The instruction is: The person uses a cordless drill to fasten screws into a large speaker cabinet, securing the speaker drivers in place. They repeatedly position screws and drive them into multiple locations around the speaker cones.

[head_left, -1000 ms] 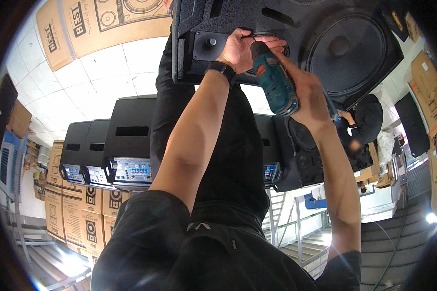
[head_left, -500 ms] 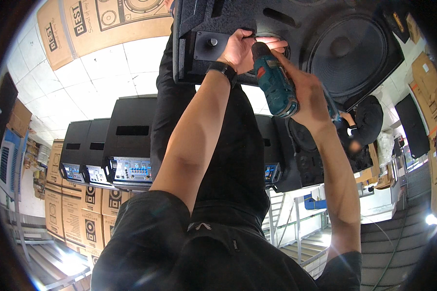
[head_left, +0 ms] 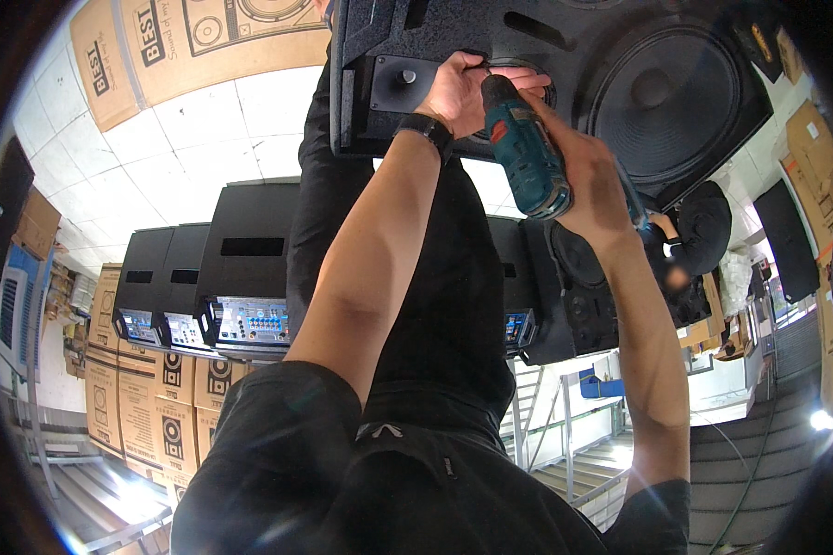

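Note:
A large black speaker cabinet [head_left: 565, 111] lies in front of me, with a big round woofer [head_left: 666, 92] on its right and a small square horn tweeter [head_left: 403, 81] on its left. My right hand [head_left: 590, 185] grips a teal cordless drill [head_left: 528, 157], its nose tilted up and away toward a smaller round driver [head_left: 551, 91] in the middle. Beside that nose, my left hand [head_left: 455, 97] lies over the driver with palm turned up and fingers stretched out. The drill's tip and any screw there are hidden.
More black speakers [head_left: 245, 217] with control panels stand in a row at left. Printed cardboard boxes [head_left: 153, 407] are stacked behind them, and a large carton [head_left: 194, 37] lies at upper left. At right, another person [head_left: 699, 231] bends over a speaker.
The drill and my right hand have shifted very slightly. My left hand stays in nearly the same place.

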Demonstrator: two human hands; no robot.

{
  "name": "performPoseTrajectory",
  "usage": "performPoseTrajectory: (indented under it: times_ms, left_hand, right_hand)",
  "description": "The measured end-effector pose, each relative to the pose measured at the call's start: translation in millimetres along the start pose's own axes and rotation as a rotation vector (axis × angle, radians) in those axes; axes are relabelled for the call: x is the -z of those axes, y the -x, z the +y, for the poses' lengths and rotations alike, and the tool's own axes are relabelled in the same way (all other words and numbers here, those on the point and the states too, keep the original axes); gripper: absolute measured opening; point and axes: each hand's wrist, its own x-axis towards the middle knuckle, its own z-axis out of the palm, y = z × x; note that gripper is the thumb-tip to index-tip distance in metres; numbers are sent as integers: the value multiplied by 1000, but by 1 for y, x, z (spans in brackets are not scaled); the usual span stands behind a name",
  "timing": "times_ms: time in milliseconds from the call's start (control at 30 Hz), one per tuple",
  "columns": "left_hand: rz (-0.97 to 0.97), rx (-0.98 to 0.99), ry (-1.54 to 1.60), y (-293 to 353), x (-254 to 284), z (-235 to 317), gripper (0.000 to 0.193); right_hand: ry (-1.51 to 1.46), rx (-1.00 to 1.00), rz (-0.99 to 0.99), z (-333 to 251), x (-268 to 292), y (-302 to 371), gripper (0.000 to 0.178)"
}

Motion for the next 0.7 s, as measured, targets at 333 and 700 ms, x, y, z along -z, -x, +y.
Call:
performPoseTrajectory:
  times_ms: [333,700]
  left_hand:
    - [-97,17,48,4,-1,0,66]
    - [-1118,298,742,-29,34,-5,79]
  right_hand:
    - [8,-106,-52,-7,0,1,95]
    - [18,-102,-42,-4,0,1,99]
